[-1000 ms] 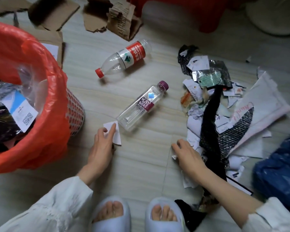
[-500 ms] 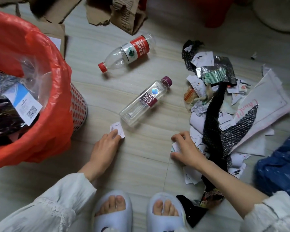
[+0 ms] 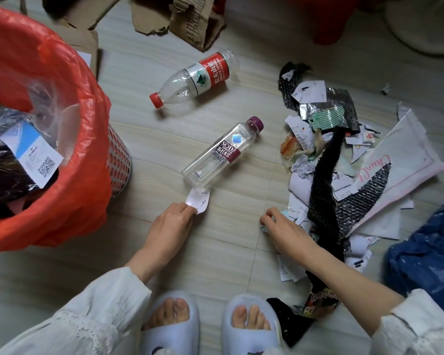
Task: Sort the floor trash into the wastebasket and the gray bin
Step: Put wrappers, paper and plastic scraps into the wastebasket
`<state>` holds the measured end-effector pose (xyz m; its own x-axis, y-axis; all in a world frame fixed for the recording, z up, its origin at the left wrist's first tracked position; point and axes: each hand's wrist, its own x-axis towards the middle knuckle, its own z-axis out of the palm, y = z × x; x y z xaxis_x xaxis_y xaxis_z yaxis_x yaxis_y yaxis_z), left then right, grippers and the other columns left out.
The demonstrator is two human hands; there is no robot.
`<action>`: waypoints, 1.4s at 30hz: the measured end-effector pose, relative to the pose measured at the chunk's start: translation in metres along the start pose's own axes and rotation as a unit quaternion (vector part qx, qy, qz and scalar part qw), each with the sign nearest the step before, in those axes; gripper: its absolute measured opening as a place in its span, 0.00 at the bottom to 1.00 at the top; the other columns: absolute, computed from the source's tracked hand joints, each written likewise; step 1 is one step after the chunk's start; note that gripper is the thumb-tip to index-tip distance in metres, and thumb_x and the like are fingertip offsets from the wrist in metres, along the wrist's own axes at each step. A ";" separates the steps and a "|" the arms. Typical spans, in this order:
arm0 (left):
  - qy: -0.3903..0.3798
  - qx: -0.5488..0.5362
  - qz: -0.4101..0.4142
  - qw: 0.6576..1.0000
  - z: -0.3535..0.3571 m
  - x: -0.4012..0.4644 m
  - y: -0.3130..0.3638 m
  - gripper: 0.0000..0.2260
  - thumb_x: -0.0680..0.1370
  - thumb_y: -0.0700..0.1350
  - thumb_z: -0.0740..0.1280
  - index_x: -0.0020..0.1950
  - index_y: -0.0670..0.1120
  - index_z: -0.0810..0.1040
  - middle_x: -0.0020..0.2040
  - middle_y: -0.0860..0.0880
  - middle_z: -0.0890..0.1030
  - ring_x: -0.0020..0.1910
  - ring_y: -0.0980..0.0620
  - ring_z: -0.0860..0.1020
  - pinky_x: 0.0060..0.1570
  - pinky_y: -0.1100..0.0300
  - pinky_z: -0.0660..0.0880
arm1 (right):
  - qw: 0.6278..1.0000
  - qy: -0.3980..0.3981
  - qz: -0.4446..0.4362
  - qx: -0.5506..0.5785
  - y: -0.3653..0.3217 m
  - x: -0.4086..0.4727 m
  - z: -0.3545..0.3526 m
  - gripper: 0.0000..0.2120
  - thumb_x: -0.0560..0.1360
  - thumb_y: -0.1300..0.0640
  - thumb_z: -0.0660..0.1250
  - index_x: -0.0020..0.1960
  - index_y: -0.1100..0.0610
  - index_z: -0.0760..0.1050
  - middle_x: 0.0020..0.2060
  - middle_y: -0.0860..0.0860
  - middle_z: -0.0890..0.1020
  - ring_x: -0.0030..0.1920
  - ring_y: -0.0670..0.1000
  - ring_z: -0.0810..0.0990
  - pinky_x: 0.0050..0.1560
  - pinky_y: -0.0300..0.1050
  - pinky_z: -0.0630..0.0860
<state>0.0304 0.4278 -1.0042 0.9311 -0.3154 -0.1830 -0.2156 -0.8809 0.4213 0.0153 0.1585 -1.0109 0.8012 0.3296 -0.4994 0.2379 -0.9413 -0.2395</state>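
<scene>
Two slippers (image 3: 171, 326) at six o'clock. Just beyond, the left hand (image 3: 171, 226) pinches one white paper scrap (image 3: 198, 199), now lifted at its near edge where half a second ago fingertips only touched it flat. The right hand (image 3: 283, 230) curls its fingers onto paper bits at the near edge of the trash pile (image 3: 344, 175), at three o'clock. Two bottles: the soda bottle (image 3: 222, 153) in the centre, cap toward one o'clock; the red-label bottle (image 3: 195, 79) beyond, cap toward eight. One wastebasket (image 3: 118, 160), orange-lined, at nine o'clock. Torn cardboard (image 3: 190, 24) farthest, at twelve.
</scene>
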 end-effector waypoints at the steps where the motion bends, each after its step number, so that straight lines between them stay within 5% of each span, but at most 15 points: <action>1: 0.002 -0.003 0.000 1.000 -0.001 0.000 0.002 0.11 0.66 0.31 0.73 0.44 0.42 0.80 0.35 0.45 0.78 0.33 0.42 0.77 0.22 0.56 0.72 | 0.999 0.032 -0.003 0.019 -0.001 0.001 -0.001 0.07 0.77 0.64 0.59 0.54 0.62 0.71 0.51 0.55 0.71 0.46 0.57 0.74 0.40 0.47 0.71; 4: 0.012 -0.006 0.017 1.000 -0.005 -0.002 0.006 0.10 0.65 0.32 0.74 0.43 0.42 0.80 0.33 0.45 0.78 0.30 0.43 0.77 0.21 0.59 0.69 | 0.983 0.149 0.020 0.106 -0.001 0.008 -0.008 0.07 0.69 0.71 0.65 0.45 0.65 0.78 0.40 0.59 0.78 0.41 0.61 0.80 0.41 0.45 0.73; 6: 0.027 -0.034 0.025 0.999 -0.010 -0.003 0.009 0.03 0.71 0.38 0.68 0.44 0.42 0.80 0.34 0.45 0.78 0.32 0.42 0.78 0.24 0.56 0.73 | 0.967 0.178 0.068 0.168 -0.009 0.013 -0.029 0.06 0.72 0.70 0.63 0.47 0.67 0.78 0.42 0.60 0.80 0.45 0.60 0.79 0.47 0.40 0.68; 8: 0.043 -0.076 0.020 0.996 -0.020 -0.001 0.016 0.12 0.74 0.44 0.59 0.45 0.42 0.80 0.35 0.45 0.78 0.34 0.42 0.78 0.29 0.54 0.76 | 0.936 0.210 0.133 0.248 -0.018 0.018 -0.050 0.08 0.75 0.67 0.62 0.50 0.66 0.79 0.47 0.59 0.81 0.51 0.57 0.77 0.48 0.34 0.64; 12: 0.136 -0.156 -0.012 0.978 -0.063 0.004 0.038 0.09 0.72 0.39 0.61 0.45 0.42 0.80 0.38 0.45 0.79 0.37 0.43 0.78 0.37 0.53 0.75 | 0.858 0.268 0.187 0.395 -0.055 0.024 -0.108 0.08 0.75 0.63 0.64 0.51 0.62 0.80 0.47 0.55 0.82 0.47 0.50 0.76 0.45 0.34 0.65; 16: 0.267 -0.189 -0.001 0.945 -0.128 -0.002 0.057 0.08 0.72 0.39 0.61 0.44 0.42 0.80 0.40 0.47 0.79 0.39 0.52 0.77 0.39 0.55 0.74 | 0.767 0.276 0.146 0.561 -0.113 0.027 -0.180 0.07 0.75 0.64 0.63 0.47 0.55 0.78 0.43 0.51 0.81 0.44 0.49 0.78 0.45 0.39 0.74; 20: 0.430 -0.186 -0.057 0.882 -0.204 -0.019 0.049 0.07 0.70 0.32 0.66 0.43 0.41 0.81 0.41 0.53 0.78 0.41 0.57 0.75 0.43 0.70 0.68 | 0.678 0.207 0.076 0.702 -0.181 0.032 -0.251 0.09 0.75 0.67 0.61 0.51 0.61 0.78 0.41 0.55 0.79 0.39 0.49 0.76 0.35 0.40 0.72; 23: 0.503 -0.167 -0.124 0.839 -0.248 -0.040 0.023 0.08 0.70 0.32 0.66 0.44 0.40 0.82 0.42 0.50 0.79 0.43 0.57 0.76 0.45 0.72 0.68 | 0.693 0.155 0.025 0.704 -0.241 0.033 -0.281 0.12 0.75 0.70 0.58 0.56 0.67 0.76 0.35 0.53 0.77 0.28 0.45 0.76 0.24 0.36 0.70; 26: 0.477 -0.143 -0.198 0.844 -0.269 -0.051 -0.006 0.10 0.72 0.33 0.65 0.50 0.41 0.81 0.48 0.43 0.81 0.49 0.48 0.78 0.50 0.65 0.68 | 0.689 0.086 0.019 0.719 -0.287 0.038 -0.289 0.11 0.74 0.70 0.59 0.54 0.68 0.76 0.34 0.54 0.77 0.29 0.46 0.77 0.26 0.37 0.74; 29: 0.302 -0.129 -0.270 0.905 -0.270 -0.053 -0.026 0.22 0.76 0.39 0.65 0.69 0.40 0.67 0.65 0.39 0.72 0.66 0.42 0.69 0.65 0.58 0.61 | 0.658 -0.037 0.037 0.751 -0.312 0.032 -0.294 0.04 0.77 0.61 0.62 0.45 0.56 0.73 0.45 0.53 0.75 0.49 0.52 0.75 0.47 0.49 0.76; 31: 0.218 -0.131 -0.275 0.927 -0.268 -0.052 -0.031 0.29 0.77 0.44 0.64 0.74 0.41 0.57 0.72 0.40 0.63 0.72 0.44 0.61 0.71 0.55 0.55 | 0.659 -0.095 0.032 0.746 -0.309 0.027 -0.295 0.07 0.80 0.55 0.57 0.44 0.51 0.70 0.48 0.53 0.75 0.50 0.51 0.74 0.63 0.57 0.68; 34: 0.229 -0.125 -0.244 0.934 -0.271 -0.049 -0.022 0.23 0.78 0.43 0.62 0.72 0.41 0.63 0.70 0.41 0.67 0.71 0.46 0.63 0.68 0.59 0.55 | 0.680 -0.100 0.056 0.724 -0.287 0.022 -0.292 0.11 0.81 0.53 0.56 0.43 0.54 0.72 0.39 0.50 0.74 0.40 0.46 0.73 0.69 0.54 0.64; 38: 0.255 -0.114 -0.135 0.951 -0.275 -0.038 0.016 0.13 0.77 0.39 0.62 0.61 0.40 0.75 0.59 0.41 0.77 0.61 0.45 0.73 0.61 0.59 0.64 | 0.728 -0.025 0.094 0.679 -0.241 0.015 -0.289 0.05 0.78 0.54 0.60 0.50 0.54 0.72 0.48 0.52 0.75 0.49 0.50 0.76 0.58 0.55 0.72; 42: 0.175 -0.139 -0.018 0.975 -0.246 -0.021 0.064 0.11 0.77 0.39 0.63 0.58 0.42 0.77 0.55 0.44 0.79 0.55 0.47 0.77 0.56 0.57 0.70 | 0.745 0.039 0.145 0.650 -0.163 -0.020 -0.270 0.08 0.78 0.55 0.61 0.55 0.57 0.72 0.52 0.54 0.78 0.47 0.50 0.78 0.49 0.48 0.75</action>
<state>0.0694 0.4651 -0.7544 0.9904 -0.1040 0.0907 -0.1380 -0.7446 0.6531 0.1083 0.2859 -0.7369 0.7576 0.0733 -0.6486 -0.6428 -0.0884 -0.7609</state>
